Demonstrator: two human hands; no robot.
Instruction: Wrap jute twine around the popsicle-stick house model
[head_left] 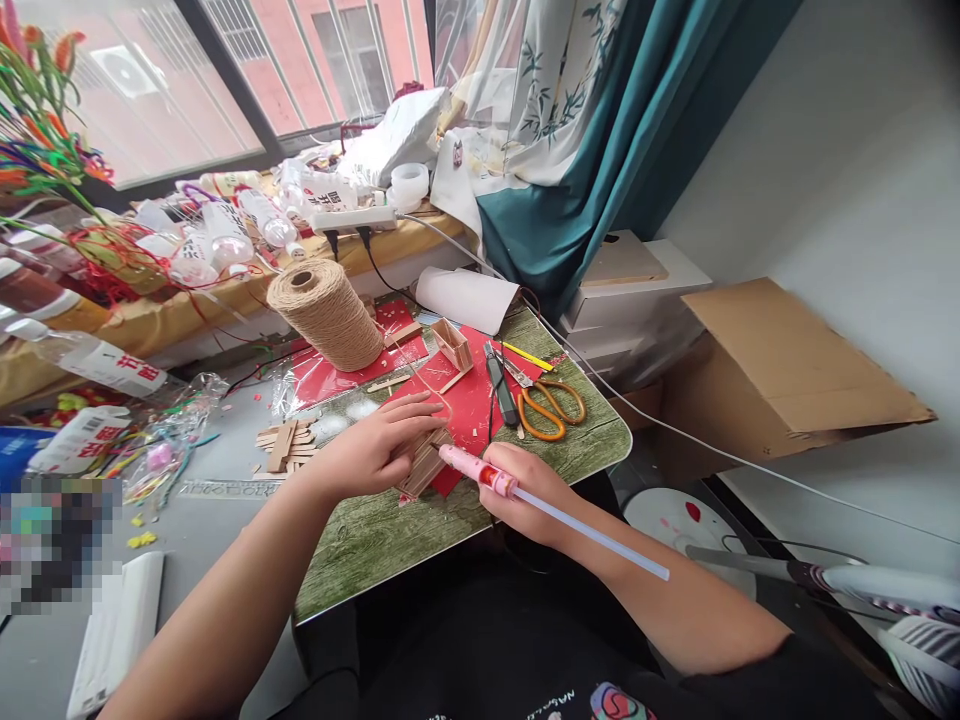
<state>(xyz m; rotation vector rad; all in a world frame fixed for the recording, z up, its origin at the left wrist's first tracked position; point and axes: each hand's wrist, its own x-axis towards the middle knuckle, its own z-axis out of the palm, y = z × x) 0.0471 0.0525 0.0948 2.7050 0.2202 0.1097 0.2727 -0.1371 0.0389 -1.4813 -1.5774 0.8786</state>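
My right hand (525, 490) is closed around a pink hot glue gun (480, 470), with a long clear glue stick (600, 535) jutting out of its back end. The gun's nozzle touches or hovers just over a small craft-stick piece (421, 470); I cannot tell which. My left hand (386, 440) holds that piece at its upper left, thumb bent and fingers reaching over it, partly hiding it. Beyond the fingers, a small open box of craft sticks (451, 345) stands on red sheet (480, 385). A strand of twine from the big spool (326, 315) passes near my left fingers.
Orange-handled scissors (551, 408), a utility knife (501, 383) and a yellow pencil (527, 356) lie right of the box. Loose craft sticks (289, 445) and a clear ruler (232, 488) are at left. A white cable (675, 425) crosses the table's right edge near a cardboard box (795, 360).
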